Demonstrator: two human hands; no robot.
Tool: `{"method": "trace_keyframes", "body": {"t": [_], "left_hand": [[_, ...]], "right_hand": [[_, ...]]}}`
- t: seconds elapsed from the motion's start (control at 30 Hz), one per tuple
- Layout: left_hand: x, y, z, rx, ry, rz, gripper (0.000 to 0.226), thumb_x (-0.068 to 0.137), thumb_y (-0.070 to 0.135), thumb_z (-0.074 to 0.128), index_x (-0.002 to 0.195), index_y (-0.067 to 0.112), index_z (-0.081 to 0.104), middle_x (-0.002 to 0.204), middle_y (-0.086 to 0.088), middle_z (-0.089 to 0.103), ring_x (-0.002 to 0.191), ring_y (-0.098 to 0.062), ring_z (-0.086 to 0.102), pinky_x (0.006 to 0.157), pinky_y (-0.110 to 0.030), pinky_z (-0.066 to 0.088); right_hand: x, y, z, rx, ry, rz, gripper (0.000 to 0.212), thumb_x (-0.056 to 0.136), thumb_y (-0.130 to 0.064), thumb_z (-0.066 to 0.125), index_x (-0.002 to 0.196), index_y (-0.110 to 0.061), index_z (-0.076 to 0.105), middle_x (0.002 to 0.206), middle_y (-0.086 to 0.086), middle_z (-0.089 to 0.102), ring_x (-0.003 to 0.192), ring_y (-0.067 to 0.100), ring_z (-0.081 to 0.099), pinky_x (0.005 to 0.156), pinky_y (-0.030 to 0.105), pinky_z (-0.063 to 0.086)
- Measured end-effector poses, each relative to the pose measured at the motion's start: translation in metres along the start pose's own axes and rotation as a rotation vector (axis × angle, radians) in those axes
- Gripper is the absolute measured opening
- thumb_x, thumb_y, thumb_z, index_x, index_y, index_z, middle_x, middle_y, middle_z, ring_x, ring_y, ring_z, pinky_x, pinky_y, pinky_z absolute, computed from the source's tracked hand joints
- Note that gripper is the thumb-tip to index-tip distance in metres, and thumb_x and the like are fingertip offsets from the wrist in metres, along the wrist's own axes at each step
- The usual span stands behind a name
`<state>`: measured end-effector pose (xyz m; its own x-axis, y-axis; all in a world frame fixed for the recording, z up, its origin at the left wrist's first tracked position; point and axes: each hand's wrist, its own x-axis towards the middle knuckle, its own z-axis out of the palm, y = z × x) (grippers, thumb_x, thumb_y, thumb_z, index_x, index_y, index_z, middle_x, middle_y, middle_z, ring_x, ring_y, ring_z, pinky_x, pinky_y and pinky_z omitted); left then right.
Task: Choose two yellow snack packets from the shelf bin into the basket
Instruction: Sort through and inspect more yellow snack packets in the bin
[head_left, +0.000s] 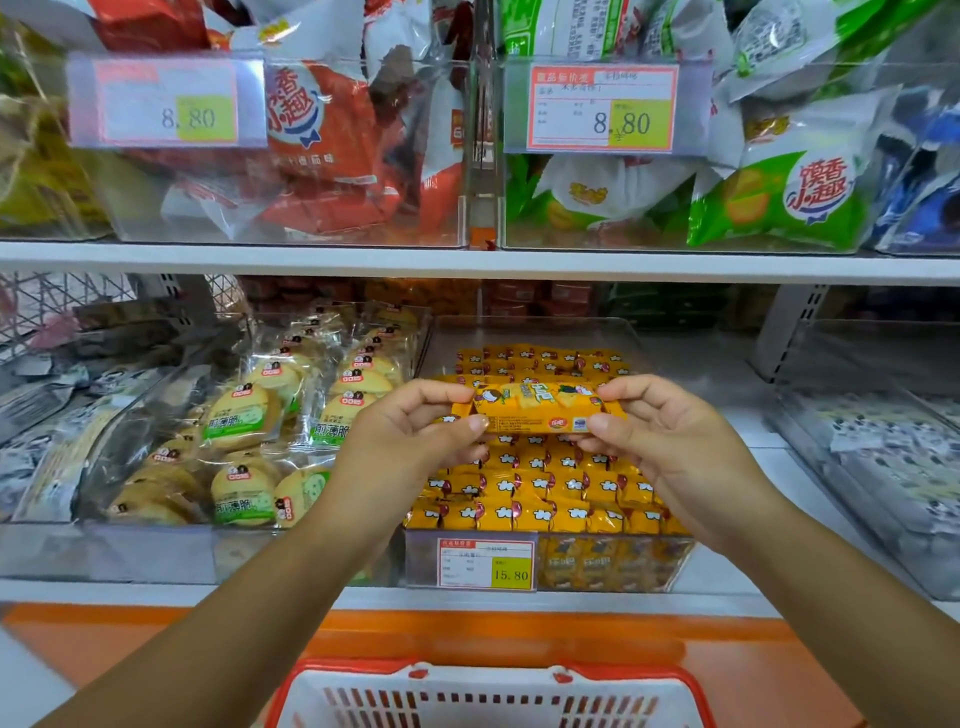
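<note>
A yellow snack packet (537, 409) is held level above the clear shelf bin (561, 564), which is full of several rows of the same yellow packets (540, 493). My left hand (410, 431) pinches the packet's left end and my right hand (670, 441) pinches its right end. Both hands hover over the middle of the bin. At the bottom edge of the view, below the shelf, stands a white basket (488, 696) with a red rim; only its top part shows and no packet is visible in it.
A price tag reading 15.80 (485, 564) hangs on the bin's front. To the left sits a clear bin of round biscuits (249, 447); to the right, a bin of grey-white packets (883, 457). The upper shelf (467, 262) holds bins of red and green bags. An orange ledge (519, 639) runs below.
</note>
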<state>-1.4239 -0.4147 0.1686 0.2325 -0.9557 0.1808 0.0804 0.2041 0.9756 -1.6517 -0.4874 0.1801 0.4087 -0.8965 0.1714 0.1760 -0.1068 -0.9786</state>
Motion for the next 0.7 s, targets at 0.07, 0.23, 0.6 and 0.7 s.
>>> {"method": "trace_keyframes", "body": {"t": [0.07, 0.23, 0.6, 0.7], "left_hand": [[0.0000, -0.0004, 0.0002, -0.008, 0.000, 0.005, 0.021, 0.071, 0.027, 0.077, 0.092, 0.025, 0.075, 0.102, -0.008, 0.077, 0.091, -0.028, 0.075, 0.079, -0.029, 0.061], [0.0006, 0.0024, -0.0007, -0.107, -0.007, 0.008, 0.016, 0.075, 0.017, 0.071, 0.089, 0.019, 0.078, 0.098, -0.018, 0.075, 0.093, -0.030, 0.074, 0.074, -0.023, 0.059], [-0.0002, 0.0084, -0.0066, 0.018, -0.030, 0.052, 0.012, 0.077, 0.024, 0.075, 0.087, 0.029, 0.077, 0.092, -0.010, 0.077, 0.090, -0.025, 0.075, 0.070, -0.024, 0.060], [0.0000, 0.0075, -0.0057, 0.092, 0.015, 0.079, 0.007, 0.076, 0.033, 0.073, 0.072, 0.027, 0.072, 0.092, -0.002, 0.076, 0.087, -0.020, 0.075, 0.072, -0.023, 0.059]], "right_hand": [[0.0009, 0.0005, -0.0010, 0.029, -0.010, 0.005, 0.048, 0.064, -0.028, 0.077, 0.107, -0.011, 0.062, 0.100, 0.010, 0.077, 0.087, 0.024, 0.075, 0.073, 0.021, 0.057], [0.0027, 0.0008, -0.0032, 0.158, -0.029, 0.031, 0.036, 0.075, -0.015, 0.070, 0.108, -0.005, 0.063, 0.102, 0.018, 0.075, 0.092, 0.030, 0.075, 0.073, 0.022, 0.059], [0.0017, -0.0004, -0.0072, 0.213, -0.091, 0.115, 0.039, 0.082, -0.009, 0.063, 0.121, -0.003, 0.060, 0.111, 0.024, 0.072, 0.101, 0.033, 0.072, 0.076, 0.025, 0.060], [-0.0006, 0.0014, -0.0025, 0.090, -0.079, 0.074, 0.014, 0.080, -0.020, 0.066, 0.091, -0.013, 0.071, 0.109, 0.018, 0.074, 0.100, 0.028, 0.073, 0.077, 0.024, 0.059]]}}
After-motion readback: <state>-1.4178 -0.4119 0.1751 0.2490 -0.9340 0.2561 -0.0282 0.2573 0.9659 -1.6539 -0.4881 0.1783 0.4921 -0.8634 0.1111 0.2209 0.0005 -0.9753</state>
